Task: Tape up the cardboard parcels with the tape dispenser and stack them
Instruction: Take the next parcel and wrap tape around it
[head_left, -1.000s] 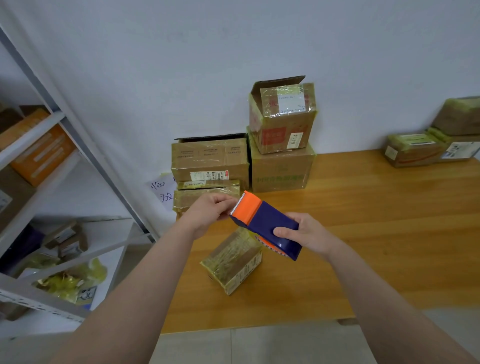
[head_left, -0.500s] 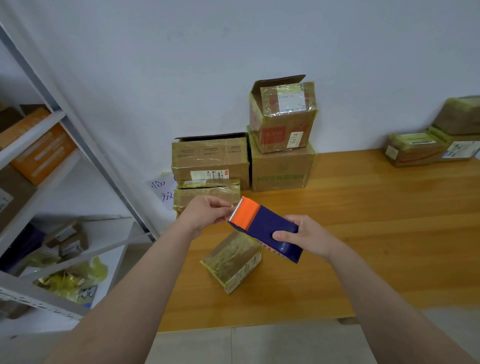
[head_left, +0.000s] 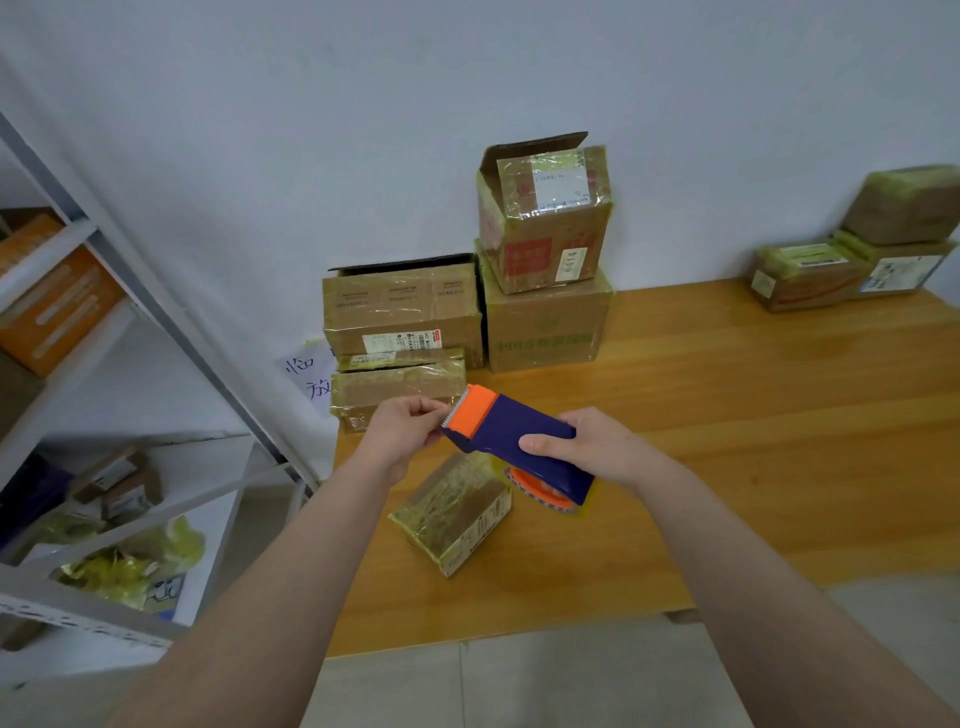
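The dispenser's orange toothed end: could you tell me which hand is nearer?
Left. The left hand pinches at the orange end; the right hand grips the blue body behind.

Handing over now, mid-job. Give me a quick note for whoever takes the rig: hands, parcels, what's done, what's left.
Hands: the right hand grips the dispenser above the table; the left hand pinches the tape end at its orange cutter.
Things: a small parcel lies on the table below the dispenser, with neither hand on it. The wall stack stands behind; its top box shows an open flap. The far stack sits at the right.
Done: both stacks stand.
Left: pull tape, seal the small parcel, stack it. The open flap probably needs taping too.
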